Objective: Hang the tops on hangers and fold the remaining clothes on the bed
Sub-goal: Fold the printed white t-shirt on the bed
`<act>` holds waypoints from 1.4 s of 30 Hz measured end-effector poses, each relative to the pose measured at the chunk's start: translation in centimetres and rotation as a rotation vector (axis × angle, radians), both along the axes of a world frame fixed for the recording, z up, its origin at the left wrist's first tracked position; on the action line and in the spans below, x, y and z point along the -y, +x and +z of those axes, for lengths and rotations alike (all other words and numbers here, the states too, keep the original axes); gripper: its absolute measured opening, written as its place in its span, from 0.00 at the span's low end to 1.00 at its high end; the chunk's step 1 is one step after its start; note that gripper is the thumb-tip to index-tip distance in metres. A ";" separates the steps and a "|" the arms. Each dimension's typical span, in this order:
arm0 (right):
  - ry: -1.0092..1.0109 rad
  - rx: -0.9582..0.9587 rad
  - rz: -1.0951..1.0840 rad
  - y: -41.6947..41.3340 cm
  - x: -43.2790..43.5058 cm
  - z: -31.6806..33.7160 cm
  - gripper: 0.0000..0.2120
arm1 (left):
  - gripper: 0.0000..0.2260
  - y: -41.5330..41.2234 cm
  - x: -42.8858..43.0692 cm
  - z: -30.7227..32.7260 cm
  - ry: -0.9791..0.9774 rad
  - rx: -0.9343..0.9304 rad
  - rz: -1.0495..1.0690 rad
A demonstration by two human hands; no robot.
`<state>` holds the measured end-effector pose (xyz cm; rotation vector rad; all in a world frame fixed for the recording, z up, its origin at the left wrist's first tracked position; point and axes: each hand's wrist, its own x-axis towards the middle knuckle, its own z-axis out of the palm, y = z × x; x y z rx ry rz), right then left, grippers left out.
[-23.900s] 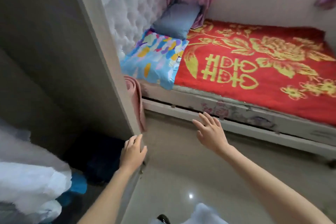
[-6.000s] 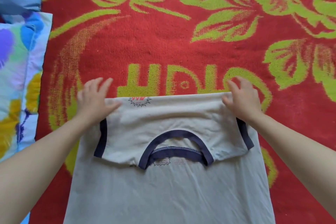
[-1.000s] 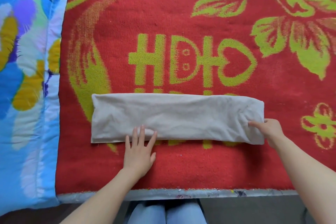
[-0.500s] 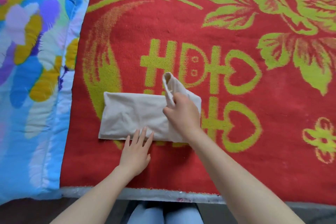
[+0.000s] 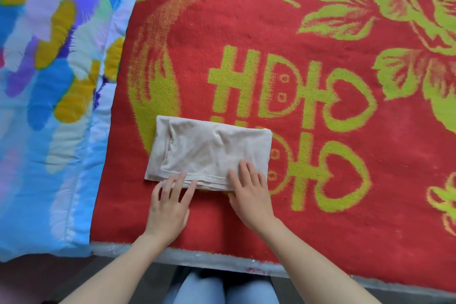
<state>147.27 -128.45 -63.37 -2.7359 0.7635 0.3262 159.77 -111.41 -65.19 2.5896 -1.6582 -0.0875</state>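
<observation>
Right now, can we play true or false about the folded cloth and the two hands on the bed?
1. The folded beige garment lies on the red blanket. True.
2. The right hand holds one end of the garment up in the air. False: it lies flat on the garment's near right corner.
3. The left hand touches the garment's near edge with its fingertips. True.
4. The garment sits on the blue patterned quilt. False: the quilt lies to its left, apart from it.
5. A hanger lies beside the garment. False: no hanger is in view.
</observation>
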 end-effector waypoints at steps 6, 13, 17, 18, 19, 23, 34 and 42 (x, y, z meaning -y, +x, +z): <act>-0.229 0.098 0.165 -0.2 0.9 -3.1 0.24 | 0.47 3.6 2.6 -2.1 0.177 0.028 -0.140; -0.314 0.313 0.350 0.7 4.2 -4.7 0.18 | 0.50 5.3 2.9 -3.4 0.150 0.043 -0.184; -0.307 0.360 0.313 1.2 4.5 -3.2 0.23 | 0.33 4.7 4.0 -3.5 0.051 0.152 -0.107; -0.321 0.372 0.313 1.2 4.5 -2.8 0.23 | 0.25 4.6 4.3 -3.6 -0.022 0.170 -0.073; -0.341 0.383 0.321 1.0 4.5 -2.5 0.22 | 0.18 4.4 4.6 -3.7 -0.093 0.170 -0.043; -0.391 0.392 0.389 0.2 4.8 -1.0 0.21 | 0.13 4.8 4.9 -2.6 -0.253 0.073 -0.056; -0.316 0.460 0.862 1.6 0.9 10.7 0.21 | 0.13 -2.5 -5.8 10.5 -0.280 0.262 0.328; -0.108 0.687 1.411 -0.5 -12.0 17.3 0.24 | 0.09 -18.0 -19.9 18.9 -0.099 0.331 0.904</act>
